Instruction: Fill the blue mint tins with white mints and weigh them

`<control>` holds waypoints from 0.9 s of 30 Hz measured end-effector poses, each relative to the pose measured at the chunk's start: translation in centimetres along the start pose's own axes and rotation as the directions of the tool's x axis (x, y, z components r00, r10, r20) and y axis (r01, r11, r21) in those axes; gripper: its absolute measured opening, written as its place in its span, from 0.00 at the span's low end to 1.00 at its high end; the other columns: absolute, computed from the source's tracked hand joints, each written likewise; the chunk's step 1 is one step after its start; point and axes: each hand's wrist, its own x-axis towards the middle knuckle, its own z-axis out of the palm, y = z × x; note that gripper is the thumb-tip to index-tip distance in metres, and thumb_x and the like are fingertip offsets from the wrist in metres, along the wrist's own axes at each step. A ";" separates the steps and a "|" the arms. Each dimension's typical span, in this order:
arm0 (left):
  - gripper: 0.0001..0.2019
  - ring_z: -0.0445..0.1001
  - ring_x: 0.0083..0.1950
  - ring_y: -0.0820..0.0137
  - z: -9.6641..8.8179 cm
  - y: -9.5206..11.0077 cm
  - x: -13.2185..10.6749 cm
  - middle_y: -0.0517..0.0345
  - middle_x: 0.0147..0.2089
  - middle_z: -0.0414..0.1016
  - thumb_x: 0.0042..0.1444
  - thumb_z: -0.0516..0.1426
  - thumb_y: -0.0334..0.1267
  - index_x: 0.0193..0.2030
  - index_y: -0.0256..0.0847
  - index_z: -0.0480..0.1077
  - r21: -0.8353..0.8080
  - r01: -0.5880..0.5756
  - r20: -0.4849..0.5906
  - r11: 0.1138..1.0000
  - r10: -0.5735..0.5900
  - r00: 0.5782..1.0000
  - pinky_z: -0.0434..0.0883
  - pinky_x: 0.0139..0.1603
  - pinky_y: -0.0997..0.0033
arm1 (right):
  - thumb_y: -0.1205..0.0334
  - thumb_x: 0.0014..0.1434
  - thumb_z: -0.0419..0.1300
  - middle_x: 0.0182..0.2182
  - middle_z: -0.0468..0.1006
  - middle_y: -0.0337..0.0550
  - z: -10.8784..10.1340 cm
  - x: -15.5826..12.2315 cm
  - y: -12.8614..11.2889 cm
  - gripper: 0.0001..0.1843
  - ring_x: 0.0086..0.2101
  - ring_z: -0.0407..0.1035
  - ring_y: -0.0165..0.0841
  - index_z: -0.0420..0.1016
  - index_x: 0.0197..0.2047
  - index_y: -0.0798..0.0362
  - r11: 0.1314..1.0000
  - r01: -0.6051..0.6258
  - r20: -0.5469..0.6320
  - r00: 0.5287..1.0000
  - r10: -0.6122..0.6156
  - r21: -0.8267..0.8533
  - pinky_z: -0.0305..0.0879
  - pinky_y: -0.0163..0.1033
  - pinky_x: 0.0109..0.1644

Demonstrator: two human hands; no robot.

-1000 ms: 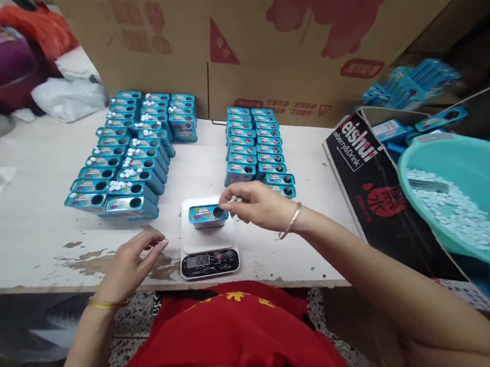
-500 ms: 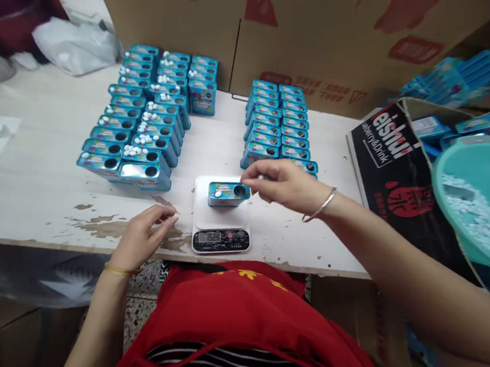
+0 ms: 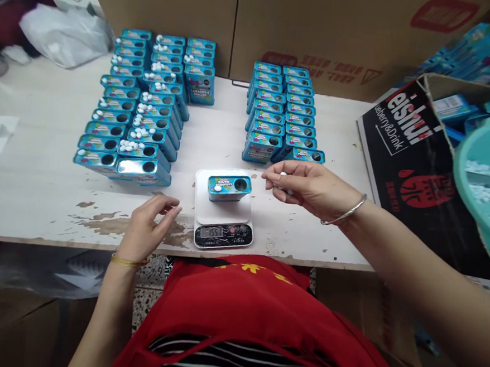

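A small blue tin [image 3: 229, 187] with a round hole in its top lies on a white digital scale [image 3: 223, 213] at the table's near edge. My right hand [image 3: 306, 185] hovers just right of the tin, palm up, fingers curled around small white tablets. My left hand [image 3: 148, 227] rests on the table left of the scale, fingers loosely apart, holding nothing. A block of the same tins [image 3: 139, 109], some with white tablets on top, stands at the left. A second block of tins [image 3: 279, 113] stands behind the scale.
A teal basin [image 3: 486, 183] with white tablets sits at the right, in a black printed carton [image 3: 410, 156]. Brown cardboard boxes [image 3: 322, 32] wall the table's back. White plastic bags [image 3: 62, 34] lie at the far left. The table top [image 3: 30, 185] is worn and peeling.
My right hand has drawn back from over the tin's hole to its right side. The scale's reading has risen slightly. The view has tilted further down.
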 end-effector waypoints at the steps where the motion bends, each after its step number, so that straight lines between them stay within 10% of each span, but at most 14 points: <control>1: 0.10 0.73 0.40 0.69 -0.1 0.6 0.1 0.56 0.39 0.75 0.62 0.53 0.44 0.41 0.41 0.70 0.003 -0.012 -0.040 1.000 0.012 0.999 0.70 0.43 0.69 | 0.60 0.51 0.69 0.28 0.75 0.40 0.2 0.1 0.1 0.12 0.23 0.63 0.21 0.74 0.34 0.58 1.000 0.012 0.012 1.000 -0.012 -0.005 0.56 0.28 0.23; 7: 0.09 0.71 0.44 0.66 0.2 5.1 2.2 0.53 0.41 0.74 0.62 0.54 0.41 0.45 0.42 0.70 0.074 -0.153 -0.196 0.985 0.164 0.967 0.68 0.47 0.63 | 0.52 0.49 0.69 0.27 0.73 0.37 1.0 0.2 1.6 0.19 0.20 0.59 0.19 0.72 0.35 0.58 0.996 0.009 0.052 0.999 -0.014 0.085 0.45 0.30 0.21; 19: 0.11 0.69 0.40 0.67 0.6 9.3 7.2 0.58 0.35 0.72 0.64 0.52 0.43 0.34 0.42 0.70 0.308 -0.208 0.050 0.928 0.202 0.978 0.55 0.42 0.63 | 0.48 0.46 0.71 0.27 0.72 0.36 1.6 -1.6 7.4 0.22 0.19 0.56 0.18 0.72 0.33 0.57 0.921 -0.102 0.068 0.994 0.082 0.375 0.39 0.30 0.21; 27: 0.20 0.72 0.45 0.60 -0.2 9.0 9.2 0.51 0.46 0.75 0.60 0.55 0.50 0.55 0.43 0.66 0.409 -0.443 0.352 0.798 0.310 0.883 0.61 0.45 0.62 | 0.46 0.44 0.71 0.25 0.72 0.35 1.0 -2.4 10.2 0.24 0.16 0.54 0.17 0.71 0.32 0.57 0.870 -0.087 0.038 0.996 0.078 0.485 0.36 0.30 0.18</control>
